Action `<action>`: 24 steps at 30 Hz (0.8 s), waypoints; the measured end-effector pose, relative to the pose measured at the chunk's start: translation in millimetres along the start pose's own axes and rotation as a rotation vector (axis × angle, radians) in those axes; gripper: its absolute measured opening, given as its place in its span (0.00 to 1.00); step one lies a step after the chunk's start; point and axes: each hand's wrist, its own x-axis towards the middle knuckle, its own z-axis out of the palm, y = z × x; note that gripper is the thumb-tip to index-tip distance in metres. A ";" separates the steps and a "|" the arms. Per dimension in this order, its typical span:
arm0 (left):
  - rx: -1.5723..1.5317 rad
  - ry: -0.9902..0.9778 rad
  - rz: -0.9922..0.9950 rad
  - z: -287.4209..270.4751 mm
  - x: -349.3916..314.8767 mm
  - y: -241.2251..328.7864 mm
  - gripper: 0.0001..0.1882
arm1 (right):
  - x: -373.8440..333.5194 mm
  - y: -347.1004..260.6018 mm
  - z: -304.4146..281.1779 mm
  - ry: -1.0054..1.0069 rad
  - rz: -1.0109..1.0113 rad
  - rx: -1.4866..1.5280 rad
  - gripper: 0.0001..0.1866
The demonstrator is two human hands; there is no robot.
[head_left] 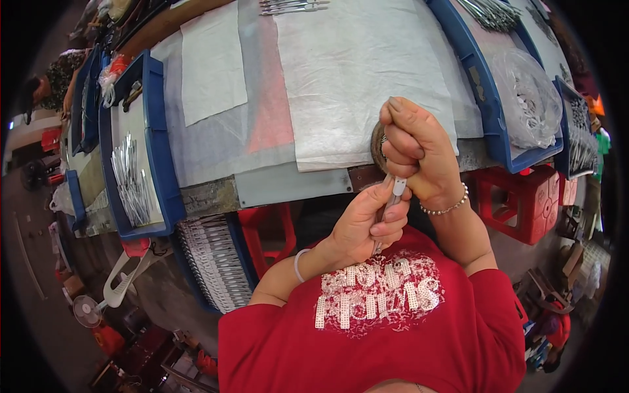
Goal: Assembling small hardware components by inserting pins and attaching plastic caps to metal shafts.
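Observation:
Just past the table's front edge, my left hand (368, 224) is closed round a slim metal piece (398, 187). A flat silvery section of it shows above the fingers, and a thin end sticks out below them. Directly above, my right hand (414, 145) is curled into a fist, with the piece's upper end running up into it. What else the right fingers enclose is hidden. A round brownish object (377, 145) with a ridged edge sits at the table edge, partly covered by the right hand.
White sheets (354, 78) cover the table, with several slim metal pieces (293, 6) at the far side. Blue trays of metal parts stand left (171, 157) and right (488, 124), the right one holding a plastic bag (527, 98). Red stools (517, 203) stand below.

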 end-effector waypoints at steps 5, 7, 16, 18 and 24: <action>-0.086 -0.028 -0.037 -0.8 -0.2 1.3 0.17 | 4.7 1.4 1.2 0.006 0.036 -0.012 0.12; -0.127 -0.069 -0.037 -2.1 -0.1 1.7 0.17 | 5.6 2.5 2.7 0.002 0.031 -0.010 0.12; -0.131 -0.050 -0.017 -0.6 -2.9 5.8 0.18 | 10.4 0.3 2.8 -0.074 0.047 -0.053 0.10; -0.090 -0.041 -0.014 2.0 -3.7 10.6 0.17 | 10.5 -0.6 3.0 -0.011 -0.080 -0.132 0.09; 0.010 0.029 0.101 -1.4 -16.9 27.7 0.17 | -7.8 -40.5 -49.5 0.046 -0.473 -1.248 0.06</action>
